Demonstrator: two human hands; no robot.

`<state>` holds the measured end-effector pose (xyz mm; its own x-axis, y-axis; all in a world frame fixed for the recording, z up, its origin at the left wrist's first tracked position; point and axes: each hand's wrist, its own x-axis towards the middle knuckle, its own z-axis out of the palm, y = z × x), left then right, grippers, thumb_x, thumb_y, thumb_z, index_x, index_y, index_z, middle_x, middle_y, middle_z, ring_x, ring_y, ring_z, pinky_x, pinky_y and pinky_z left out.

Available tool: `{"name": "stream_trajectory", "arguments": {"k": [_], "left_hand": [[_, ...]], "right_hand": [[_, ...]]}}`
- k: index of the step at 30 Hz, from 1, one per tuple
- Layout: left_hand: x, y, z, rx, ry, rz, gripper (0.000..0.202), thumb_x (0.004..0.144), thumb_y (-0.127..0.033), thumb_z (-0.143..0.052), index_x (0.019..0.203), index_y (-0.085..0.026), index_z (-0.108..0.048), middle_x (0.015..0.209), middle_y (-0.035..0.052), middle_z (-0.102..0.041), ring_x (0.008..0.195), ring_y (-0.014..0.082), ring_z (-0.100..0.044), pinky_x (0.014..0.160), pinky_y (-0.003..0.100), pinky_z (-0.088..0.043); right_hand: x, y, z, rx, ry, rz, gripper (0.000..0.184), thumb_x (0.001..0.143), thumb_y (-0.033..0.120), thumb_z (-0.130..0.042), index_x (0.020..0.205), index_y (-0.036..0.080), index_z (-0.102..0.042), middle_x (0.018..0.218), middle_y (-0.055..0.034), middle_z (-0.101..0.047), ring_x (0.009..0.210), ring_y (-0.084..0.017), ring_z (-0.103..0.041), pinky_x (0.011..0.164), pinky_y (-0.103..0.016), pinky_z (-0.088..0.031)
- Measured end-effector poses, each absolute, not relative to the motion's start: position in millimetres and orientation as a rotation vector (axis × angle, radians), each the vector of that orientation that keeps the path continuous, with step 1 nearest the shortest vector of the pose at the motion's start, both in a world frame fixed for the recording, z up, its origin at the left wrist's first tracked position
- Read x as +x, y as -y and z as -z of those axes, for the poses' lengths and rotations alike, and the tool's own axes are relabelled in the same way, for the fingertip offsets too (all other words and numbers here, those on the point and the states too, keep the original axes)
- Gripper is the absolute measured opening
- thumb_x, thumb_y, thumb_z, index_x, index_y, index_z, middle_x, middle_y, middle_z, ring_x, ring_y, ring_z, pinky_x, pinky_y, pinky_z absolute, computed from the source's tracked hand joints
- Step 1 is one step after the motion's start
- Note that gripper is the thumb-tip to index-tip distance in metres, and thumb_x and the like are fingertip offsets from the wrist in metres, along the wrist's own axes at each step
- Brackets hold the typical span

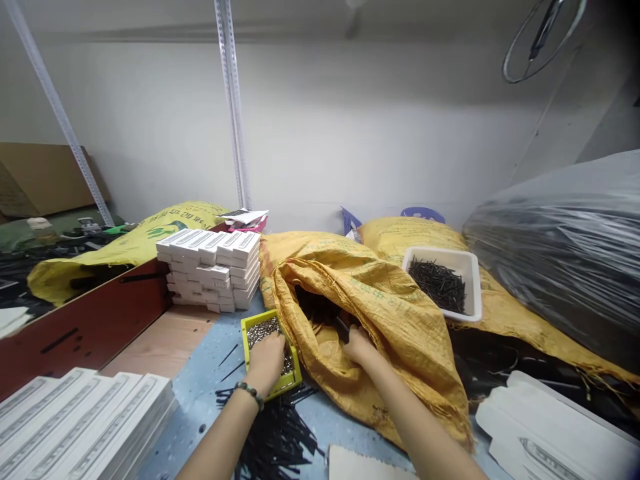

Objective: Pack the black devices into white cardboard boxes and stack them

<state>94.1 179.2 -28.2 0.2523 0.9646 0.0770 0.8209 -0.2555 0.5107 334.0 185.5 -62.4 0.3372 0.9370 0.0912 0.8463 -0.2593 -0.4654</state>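
My left hand (267, 360) is down in a yellow-green tray (296, 373) of small shiny metal parts (263, 329). Its fingers are curled among the parts, so what they pinch is hidden. A beaded bracelet is on that wrist. My right hand (358, 345) reaches into the mouth of an orange woven sack (400, 347), fingers bent in beside dark pieces (341, 328) in the shadow; what it grips cannot be made out. Just in front of the tray, a heap of thin black strips (280, 440) lies on the blue work surface (193, 390).
Stacked white boxes stand behind the tray (215, 270) and at front left (85, 427). A white tub of black pieces (477, 283) rests on another sack. Flat white cardboard (560, 427) lies at right, below a large grey plastic bag (565, 247). A reddish-brown board (125, 307) edges the left side.
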Motion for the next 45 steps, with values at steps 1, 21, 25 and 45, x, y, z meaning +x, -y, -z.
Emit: {"name": "stream_trajectory", "arguments": {"k": [1, 21, 25, 45], "left_hand": [[91.1, -179.9, 28.6, 2.129, -1.619, -0.583, 0.022, 0.078, -0.006, -0.046, 0.077, -0.013, -0.066, 0.092, 0.0127, -0.064, 0.096, 0.0264, -0.059, 0.086, 0.039, -0.044], [106.1, -20.5, 40.1, 0.38, -0.803, -0.918, 0.024, 0.069, -0.011, -0.076, 0.09, -0.012, -0.063, 0.079, 0.0015, -0.063, 0.06, 0.0044, -0.058, 0.052, 0.012, -0.047], [114.6, -4.6, 42.4, 0.352, -0.741, -0.944, 0.035, 0.057, -0.021, -0.085, 0.083, -0.015, -0.062, 0.078, -0.0009, -0.06, 0.063, 0.0042, -0.055, 0.053, 0.013, -0.045], [145.6, 18.7, 40.7, 0.349, -0.738, -1.086, 0.039, 0.048, -0.036, -0.089, 0.066, -0.013, -0.063, 0.065, -0.0024, -0.054, 0.059, 0.0048, -0.045, 0.056, 0.015, -0.037]], "right_hand": [[334.7, -176.9, 59.3, -2.178, 1.555, -0.326, 0.026, 0.075, 0.008, -0.064, 0.101, 0.011, -0.061, 0.098, -0.014, -0.064, 0.091, -0.024, -0.063, 0.08, -0.035, -0.048], [254.7, 6.0, 4.0, -0.8, 0.271, -1.042, 0.031, 0.067, 0.035, -0.077, 0.091, 0.023, -0.063, 0.085, 0.0004, -0.064, 0.081, -0.017, -0.063, 0.091, -0.045, -0.051], [252.0, 17.0, 8.0, -0.798, 0.264, -0.989, 0.025, 0.063, 0.028, -0.079, 0.083, 0.022, -0.064, 0.09, 0.0005, -0.064, 0.082, -0.016, -0.062, 0.096, -0.047, -0.049], [241.3, 29.2, 15.5, -0.639, 0.346, -0.874, 0.021, 0.068, 0.028, -0.077, 0.074, 0.023, -0.057, 0.074, 0.0056, -0.053, 0.072, -0.009, -0.055, 0.086, -0.039, -0.055]]}}
